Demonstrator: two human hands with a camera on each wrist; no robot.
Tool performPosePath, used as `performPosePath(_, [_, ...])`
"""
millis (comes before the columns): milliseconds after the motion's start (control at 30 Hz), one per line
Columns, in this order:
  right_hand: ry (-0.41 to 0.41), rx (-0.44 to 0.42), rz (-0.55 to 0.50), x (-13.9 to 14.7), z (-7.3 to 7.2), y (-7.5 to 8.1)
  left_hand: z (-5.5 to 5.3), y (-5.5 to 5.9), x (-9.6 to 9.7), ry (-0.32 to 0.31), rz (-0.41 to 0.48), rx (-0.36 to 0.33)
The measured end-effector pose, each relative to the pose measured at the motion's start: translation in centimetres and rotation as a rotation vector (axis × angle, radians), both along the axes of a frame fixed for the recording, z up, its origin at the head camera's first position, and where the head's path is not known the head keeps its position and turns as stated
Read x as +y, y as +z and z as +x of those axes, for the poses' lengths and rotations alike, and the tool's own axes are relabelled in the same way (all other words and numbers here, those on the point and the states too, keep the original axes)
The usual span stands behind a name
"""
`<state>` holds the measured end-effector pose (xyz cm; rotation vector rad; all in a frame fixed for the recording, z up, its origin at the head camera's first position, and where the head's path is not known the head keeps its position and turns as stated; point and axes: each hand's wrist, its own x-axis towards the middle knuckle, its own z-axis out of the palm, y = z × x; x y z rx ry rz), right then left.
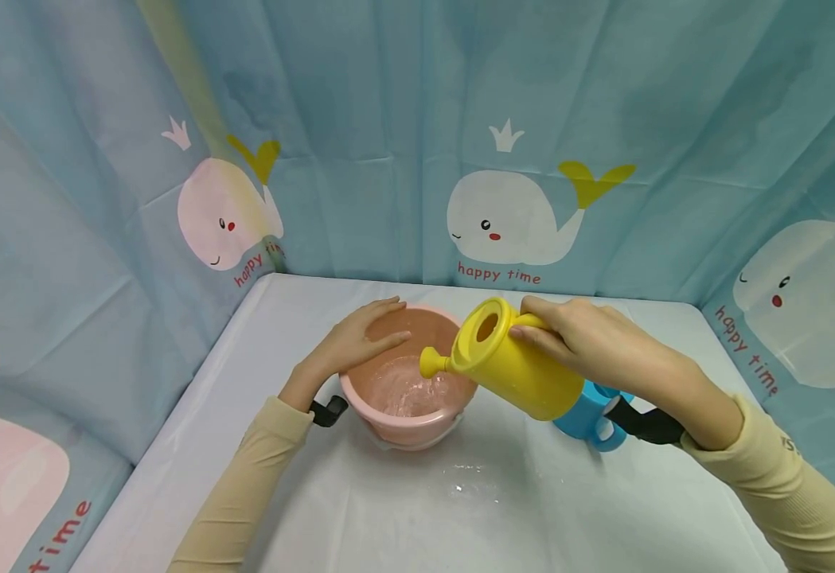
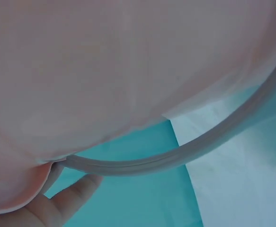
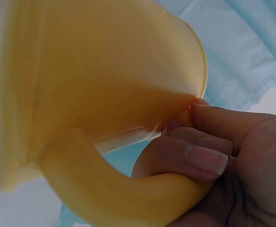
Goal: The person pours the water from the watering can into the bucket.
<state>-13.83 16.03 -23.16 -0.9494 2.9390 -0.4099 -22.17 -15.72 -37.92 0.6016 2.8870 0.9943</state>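
Observation:
A pink bucket (image 1: 406,426) stands on the white-covered table with rippling water (image 1: 410,390) in its bottom. My left hand (image 1: 349,338) grips its left rim, thumb on the inner side. In the left wrist view, fingertips (image 2: 78,191) show outside the rim beside the bail handle (image 2: 142,165). My right hand (image 1: 589,330) holds a yellow watering can (image 1: 517,370) by its handle (image 3: 123,194), fingers curled round it. The can is tilted left, its spout rose (image 1: 431,363) over the bucket's opening.
A blue cup with a handle (image 1: 606,436) stands right of the bucket, partly hidden behind the watering can and right hand. Water drops (image 1: 470,477) lie on the table (image 1: 417,525) before the bucket. A blue whale-print curtain (image 1: 360,215) hangs behind and at both sides.

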Motion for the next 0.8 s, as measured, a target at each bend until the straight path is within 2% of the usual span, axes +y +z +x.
performPosePath(300, [-0.001, -0.002, -0.002, 0.06, 0.03, 0.01, 0.05, -0.01, 0.02, -0.001, 0.039, -0.009])
performPosePath(800, [-0.001, -0.014, -0.004, 0.07, 0.01, 0.08, 0.02, 0.11, 0.05, -0.006, 0.020, -0.006])
